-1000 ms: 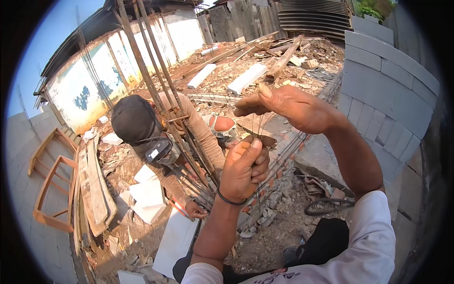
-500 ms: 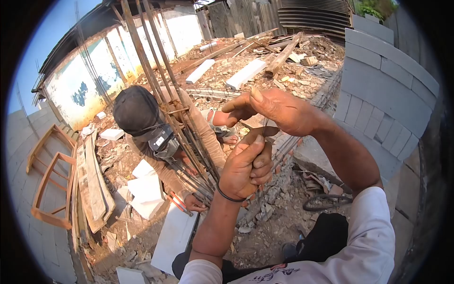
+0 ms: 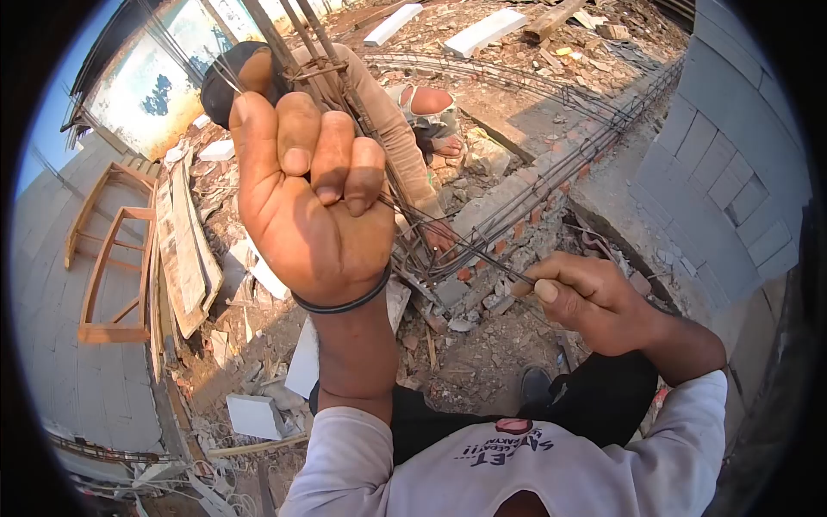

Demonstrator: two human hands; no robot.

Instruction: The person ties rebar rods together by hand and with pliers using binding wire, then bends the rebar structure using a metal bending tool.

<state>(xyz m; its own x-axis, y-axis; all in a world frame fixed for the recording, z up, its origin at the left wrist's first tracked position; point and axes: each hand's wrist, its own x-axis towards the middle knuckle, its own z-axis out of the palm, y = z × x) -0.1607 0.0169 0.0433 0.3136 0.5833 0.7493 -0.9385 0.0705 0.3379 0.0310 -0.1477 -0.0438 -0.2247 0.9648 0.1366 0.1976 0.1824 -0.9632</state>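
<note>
Thin binding wire (image 3: 491, 262) runs taut between my two hands, in front of my chest. My left hand (image 3: 314, 207) is raised at the left with the palm facing me and its fingers curled over. The wire goes in at its little-finger side, and a thin end shows near the thumb and forefinger. Lower on the right, my right hand (image 3: 586, 302) pinches the wire between thumb and forefinger. Just behind my left hand stand upright rusty rebar rods (image 3: 323, 69), bound with wire.
A crouching co-worker in a dark cap (image 3: 226, 82) is behind the rods, partly hidden by my left hand. A rebar cage (image 3: 551, 198) lies along a brick footing. Wooden frames (image 3: 112, 267) lean at left; grey blocks (image 3: 724, 164) stand at right. Rubble covers the ground.
My hands were close together and have moved apart, the left up and leftward, the right down and rightward, with wire stretched between them. The view has tilted downward.
</note>
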